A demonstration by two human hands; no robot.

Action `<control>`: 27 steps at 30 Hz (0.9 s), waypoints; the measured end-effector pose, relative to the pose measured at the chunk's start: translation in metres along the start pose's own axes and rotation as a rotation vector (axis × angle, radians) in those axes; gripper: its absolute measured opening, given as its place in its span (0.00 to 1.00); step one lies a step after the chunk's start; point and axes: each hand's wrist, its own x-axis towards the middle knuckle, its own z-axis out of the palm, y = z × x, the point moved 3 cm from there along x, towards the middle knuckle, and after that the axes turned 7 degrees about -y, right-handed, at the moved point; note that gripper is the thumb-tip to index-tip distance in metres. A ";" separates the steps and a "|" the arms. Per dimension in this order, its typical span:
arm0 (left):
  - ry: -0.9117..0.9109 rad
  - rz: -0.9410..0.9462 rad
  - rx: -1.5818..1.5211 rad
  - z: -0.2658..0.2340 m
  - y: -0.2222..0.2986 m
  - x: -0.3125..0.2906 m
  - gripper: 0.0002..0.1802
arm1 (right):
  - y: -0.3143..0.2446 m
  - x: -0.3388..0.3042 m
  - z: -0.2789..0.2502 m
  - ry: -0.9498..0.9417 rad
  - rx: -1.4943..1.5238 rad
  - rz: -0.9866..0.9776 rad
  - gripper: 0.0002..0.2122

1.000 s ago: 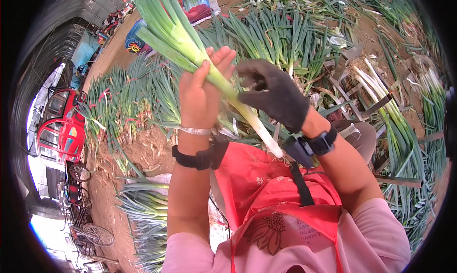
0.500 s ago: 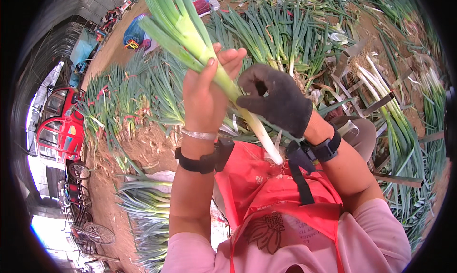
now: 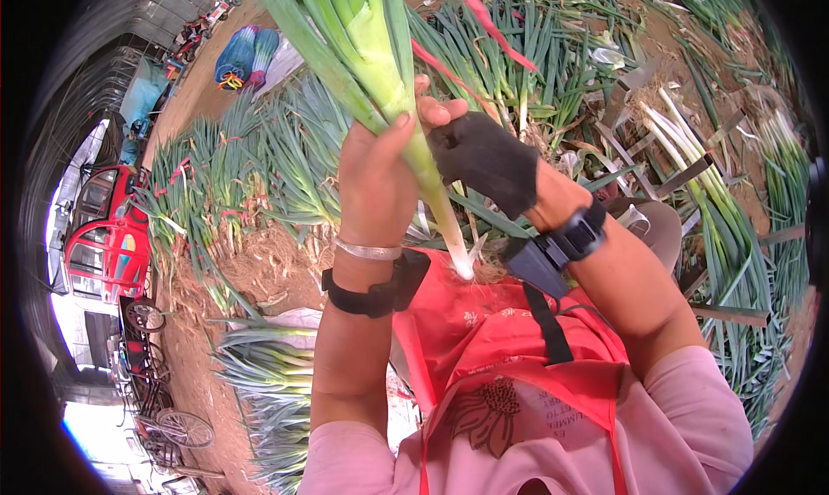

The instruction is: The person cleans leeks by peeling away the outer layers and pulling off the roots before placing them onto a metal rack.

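Note:
A large green onion (image 3: 440, 203) slants across the middle, its leaves fanned toward the top edge and its white root end low over my red apron. My bare left hand (image 3: 380, 171) is wrapped round its stalk, thumb across the front. Close against the stalk's right side, my right hand (image 3: 488, 162), in a dark glove, is curled with its fingertips hidden, so what it grips cannot be made out. Beyond the hands a red strip (image 3: 492, 24) shows near the top. Dark bands with small boxes are strapped on both wrists.
Bundled green onions (image 3: 294, 158) lie on the ground ahead and to the left, with another pile (image 3: 268, 383) beside my left arm. More onions (image 3: 691, 149) rest across a metal frame (image 3: 734, 315) at right. A red vehicle (image 3: 108, 231) and bicycles (image 3: 181, 426) stand far left.
The onion has turned more upright and its root end has moved left and up. My right hand has shifted left and up toward my left hand. Red strips now show beyond the hands.

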 end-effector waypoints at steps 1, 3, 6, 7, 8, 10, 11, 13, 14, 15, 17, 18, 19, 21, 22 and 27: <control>0.029 -0.007 0.007 -0.001 0.001 0.000 0.25 | 0.005 -0.004 -0.002 0.019 0.558 0.284 0.06; 0.081 -0.002 0.082 -0.012 0.000 -0.001 0.23 | 0.000 -0.013 -0.014 -0.047 1.052 0.791 0.07; 0.161 -0.010 0.144 -0.014 -0.006 -0.002 0.22 | -0.019 -0.018 -0.001 0.169 1.074 0.721 0.06; 0.197 -0.017 0.135 -0.014 -0.009 -0.002 0.22 | -0.022 -0.018 -0.002 0.197 0.871 0.705 0.06; 0.196 -0.016 0.135 -0.016 -0.008 -0.003 0.22 | -0.022 -0.017 -0.002 0.198 0.869 0.704 0.06; 0.089 0.040 -0.196 -0.020 -0.009 -0.004 0.22 | -0.022 -0.017 -0.002 0.240 0.792 0.761 0.06; 0.090 0.043 -0.196 -0.022 -0.010 -0.005 0.22 | -0.023 -0.017 -0.003 0.236 0.768 0.746 0.05; 0.143 0.029 -0.189 -0.027 -0.011 -0.007 0.23 | -0.023 -0.016 -0.001 0.202 0.775 0.713 0.05; 0.146 0.031 -0.189 -0.024 -0.009 -0.007 0.23 | -0.024 -0.014 -0.001 0.170 0.783 0.683 0.05; 0.190 0.033 -0.092 -0.019 -0.007 -0.007 0.22 | -0.026 -0.016 -0.005 0.167 0.783 0.682 0.05; 0.239 0.037 0.006 -0.016 -0.001 -0.008 0.21 | -0.038 -0.019 -0.013 -0.066 0.902 0.584 0.05; 0.247 0.027 0.063 -0.017 0.001 -0.008 0.19 | -0.036 -0.021 -0.007 -0.070 0.903 0.580 0.05; 0.255 0.017 0.119 -0.018 0.002 -0.008 0.17 | -0.031 -0.026 0.000 0.057 0.889 0.617 0.06; 0.274 0.022 0.105 -0.021 0.000 -0.008 0.15 | -0.025 -0.030 0.002 0.190 0.869 0.764 0.07; 0.293 0.025 0.092 -0.022 0.000 -0.009 0.14 | -0.023 -0.028 0.006 0.189 0.868 0.764 0.07; 0.315 0.020 0.124 -0.024 0.007 -0.007 0.12 | -0.016 -0.021 0.018 0.134 1.010 0.751 0.07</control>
